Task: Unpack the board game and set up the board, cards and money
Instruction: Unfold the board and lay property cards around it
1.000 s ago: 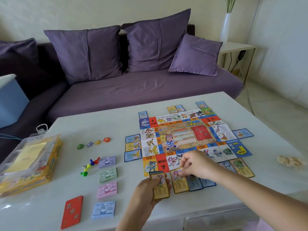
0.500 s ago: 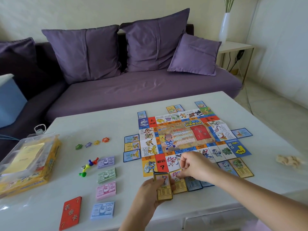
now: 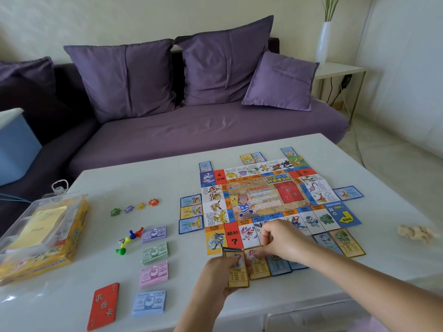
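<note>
The colourful game board (image 3: 268, 197) lies flat on the white table (image 3: 153, 178), with property cards laid along its edges. My left hand (image 3: 215, 281) grips a small stack of property cards (image 3: 236, 271) near the front edge. My right hand (image 3: 282, 240) pinches a yellow-framed card (image 3: 260, 267) lying just below the board's front row. Stacks of money sit to the left: purple (image 3: 154, 234), green (image 3: 155, 253), pink (image 3: 154, 273) and blue (image 3: 149, 303). A red chance card deck (image 3: 103, 306) lies at the front left.
The yellow game box with its clear lid (image 3: 40, 236) stands at the table's left edge. Star tokens (image 3: 134, 207) and coloured pawns with a die (image 3: 128, 239) lie between box and board. A crumpled beige object (image 3: 416, 232) rests far right. A purple sofa (image 3: 191, 125) is behind.
My left hand has shifted its card stack slightly to the right, up against the yellow card. My right hand stays on that card below the board's front row.
</note>
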### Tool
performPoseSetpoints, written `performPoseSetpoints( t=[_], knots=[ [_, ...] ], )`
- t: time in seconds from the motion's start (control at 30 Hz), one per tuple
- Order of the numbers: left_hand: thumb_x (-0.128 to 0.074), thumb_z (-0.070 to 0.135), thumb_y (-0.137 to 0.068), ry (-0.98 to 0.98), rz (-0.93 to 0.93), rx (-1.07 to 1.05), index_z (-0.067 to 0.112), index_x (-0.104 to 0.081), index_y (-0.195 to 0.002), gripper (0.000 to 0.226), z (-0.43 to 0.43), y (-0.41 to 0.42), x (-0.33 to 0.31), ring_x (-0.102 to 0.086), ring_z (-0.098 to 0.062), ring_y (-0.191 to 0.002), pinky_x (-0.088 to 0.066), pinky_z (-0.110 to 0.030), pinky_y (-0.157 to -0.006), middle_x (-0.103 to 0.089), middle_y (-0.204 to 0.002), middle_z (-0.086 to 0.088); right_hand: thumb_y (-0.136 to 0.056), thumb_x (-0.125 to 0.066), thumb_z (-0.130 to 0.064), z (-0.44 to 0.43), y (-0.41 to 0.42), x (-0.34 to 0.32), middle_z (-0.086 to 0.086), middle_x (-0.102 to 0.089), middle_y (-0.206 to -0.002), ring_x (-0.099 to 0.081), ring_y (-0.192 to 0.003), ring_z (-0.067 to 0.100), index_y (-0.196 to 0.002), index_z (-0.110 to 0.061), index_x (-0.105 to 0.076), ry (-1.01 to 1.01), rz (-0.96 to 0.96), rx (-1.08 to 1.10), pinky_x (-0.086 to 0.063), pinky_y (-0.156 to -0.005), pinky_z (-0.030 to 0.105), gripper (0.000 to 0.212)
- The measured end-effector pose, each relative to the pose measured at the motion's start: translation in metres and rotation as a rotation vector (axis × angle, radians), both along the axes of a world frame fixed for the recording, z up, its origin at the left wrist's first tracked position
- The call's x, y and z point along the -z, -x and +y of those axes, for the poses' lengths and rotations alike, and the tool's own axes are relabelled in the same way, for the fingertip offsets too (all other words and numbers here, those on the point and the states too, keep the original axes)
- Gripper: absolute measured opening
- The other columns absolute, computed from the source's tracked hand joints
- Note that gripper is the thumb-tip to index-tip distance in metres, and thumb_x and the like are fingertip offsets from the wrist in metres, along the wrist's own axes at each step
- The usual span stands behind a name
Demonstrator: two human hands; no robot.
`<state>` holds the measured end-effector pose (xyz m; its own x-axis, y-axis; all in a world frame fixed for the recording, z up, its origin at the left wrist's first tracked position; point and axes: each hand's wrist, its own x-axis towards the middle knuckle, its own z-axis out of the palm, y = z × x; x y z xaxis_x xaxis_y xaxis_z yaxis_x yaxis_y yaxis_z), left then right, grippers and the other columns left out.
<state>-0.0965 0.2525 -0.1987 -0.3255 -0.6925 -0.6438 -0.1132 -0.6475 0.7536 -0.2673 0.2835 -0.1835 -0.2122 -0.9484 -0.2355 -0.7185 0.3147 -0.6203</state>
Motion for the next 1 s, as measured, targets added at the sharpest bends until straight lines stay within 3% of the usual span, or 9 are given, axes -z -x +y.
performPoseSetpoints(
  t=[0.2,0.4,0.53,0.63,0.83,1.0],
  knots=[
    [-0.049,0.0,-0.093,0.015,0.157,-0.056,0.003,-0.061,-0.1,0.014,0.0,-0.005,-0.016,-0.068,-0.025,-0.074,-0.055,-0.036,-0.064,-0.072,-0.075,-0.013,-0.079,-0.076,-0.035,0.0,0.001,-0.007,-0.006,-0.06,-0.065,-0.051,-0.056,0.005,-0.072,-0.017,-0.057,0.066,-0.058,0.018,-0.043,-0.058,0.018,0.027],
    [-0.054,-0.003,-0.09,0.18,0.288,-0.116,-0.001,-0.06,-0.101,0.013,-0.003,-0.008,-0.028,-0.07,-0.017,-0.063,-0.054,-0.026,-0.049,-0.073,-0.078,-0.011,-0.091,-0.062,-0.03,0.002,-0.003,-0.026,-0.002,-0.07,-0.073,-0.062,-0.064,0.007,-0.083,-0.014,-0.069,0.189,-0.414,0.023,-0.049,-0.06,0.018,0.019],
    [-0.06,-0.006,-0.084,0.236,0.32,-0.163,-0.003,-0.063,-0.101,0.018,0.0,-0.004,-0.03,-0.07,-0.02,-0.065,-0.054,-0.025,-0.051,-0.073,-0.084,-0.015,-0.082,-0.073,-0.025,0.003,-0.007,-0.034,0.0,-0.075,-0.084,-0.07,-0.076,0.009,-0.096,-0.013,-0.073,0.164,-0.546,-0.03,-0.053,-0.069,0.019,0.018],
    [-0.062,-0.002,-0.084,0.225,0.321,-0.156,-0.003,-0.064,-0.104,0.02,0.004,-0.001,-0.029,-0.07,-0.022,-0.071,-0.055,-0.026,-0.056,-0.073,-0.09,-0.018,-0.08,-0.076,-0.02,0.003,-0.011,-0.031,-0.001,-0.076,-0.088,-0.071,-0.082,0.01,-0.096,-0.015,-0.074,0.117,-0.515,-0.055,-0.054,-0.075,0.019,0.017],
    [-0.052,0.003,-0.092,0.096,0.383,-0.267,-0.004,-0.063,-0.1,0.015,-0.013,-0.009,-0.031,-0.067,-0.018,-0.057,-0.055,-0.026,-0.05,-0.07,-0.072,-0.011,-0.085,-0.068,-0.012,0.003,0.014,-0.034,0.001,-0.073,-0.083,-0.065,-0.066,0.004,-0.092,-0.016,-0.07,0.145,-0.449,0.156,-0.051,-0.062,0.014,0.007],
    [-0.05,-0.001,-0.091,0.077,0.327,-0.215,-0.006,-0.059,-0.106,0.018,-0.021,-0.003,-0.035,-0.066,-0.025,-0.064,-0.055,-0.03,-0.051,-0.068,-0.081,-0.017,-0.088,-0.064,-0.006,0.01,0.07,-0.043,0.002,-0.072,-0.084,-0.067,-0.068,0.011,-0.1,-0.012,-0.066,0.142,-0.289,0.249,-0.053,-0.06,0.016,0.014]
  ],
)
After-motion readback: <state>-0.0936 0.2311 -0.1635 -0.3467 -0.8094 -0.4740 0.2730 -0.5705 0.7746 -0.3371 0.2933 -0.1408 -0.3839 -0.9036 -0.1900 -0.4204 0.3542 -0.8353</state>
